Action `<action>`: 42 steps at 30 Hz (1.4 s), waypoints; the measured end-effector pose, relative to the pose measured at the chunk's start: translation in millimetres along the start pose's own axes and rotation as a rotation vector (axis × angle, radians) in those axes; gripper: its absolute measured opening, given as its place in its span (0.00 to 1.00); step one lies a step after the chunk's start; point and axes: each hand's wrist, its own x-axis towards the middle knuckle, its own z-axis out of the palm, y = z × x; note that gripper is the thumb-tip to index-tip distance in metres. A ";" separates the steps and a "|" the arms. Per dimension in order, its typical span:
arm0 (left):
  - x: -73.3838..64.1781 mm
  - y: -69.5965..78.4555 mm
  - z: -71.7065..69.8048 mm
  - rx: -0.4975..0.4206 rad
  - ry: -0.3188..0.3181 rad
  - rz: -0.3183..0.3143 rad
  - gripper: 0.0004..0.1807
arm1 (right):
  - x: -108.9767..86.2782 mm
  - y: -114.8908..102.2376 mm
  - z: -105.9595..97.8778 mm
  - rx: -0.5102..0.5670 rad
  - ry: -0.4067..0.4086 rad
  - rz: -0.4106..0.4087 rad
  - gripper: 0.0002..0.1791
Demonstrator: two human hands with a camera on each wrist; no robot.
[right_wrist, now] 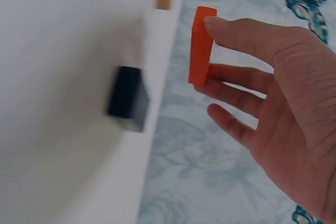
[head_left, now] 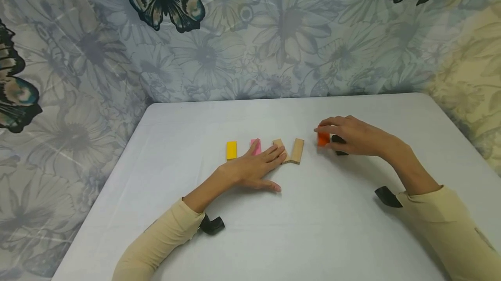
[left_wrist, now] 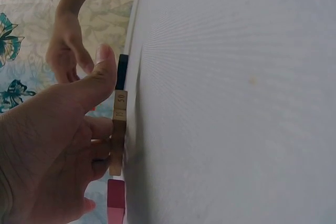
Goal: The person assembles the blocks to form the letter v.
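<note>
An orange block [head_left: 323, 139] is pinched between the thumb and fingers of my right hand [head_left: 362, 136]; in the right wrist view the orange block [right_wrist: 201, 48] stands upright against the thumb tip. Partly behind that hand lies a black block [head_left: 339, 140], seen blurred on the table as a black block [right_wrist: 127, 98]. My left hand [head_left: 254, 170] is spread, palm down, its fingers over a plain wooden block [head_left: 278, 142] and reaching past a pink block [head_left: 258, 150]. A second wooden block [head_left: 298, 150] sits just right of those fingertips, meeting the first at its near end.
Left of the pink block is a yellow block [head_left: 232, 150], in the same rough row. All lie on a white table [head_left: 235, 115] backed by butterfly-print cloth [head_left: 289, 33]. Dark wrist-worn devices [head_left: 212, 225] show below both forearms.
</note>
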 end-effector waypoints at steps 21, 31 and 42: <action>-0.8 0.4 2.6 0.000 -0.001 -0.002 0.55 | 58.1 1.4 -4.2 0.104 -0.083 0.059 0.24; 1.1 -0.1 1.9 0.011 0.007 0.015 0.55 | 63.7 11.2 20.3 0.008 -0.128 0.076 0.23; -0.9 -1.0 -0.7 -0.023 -0.015 0.009 0.55 | 66.0 11.2 24.1 0.057 -0.142 0.087 0.24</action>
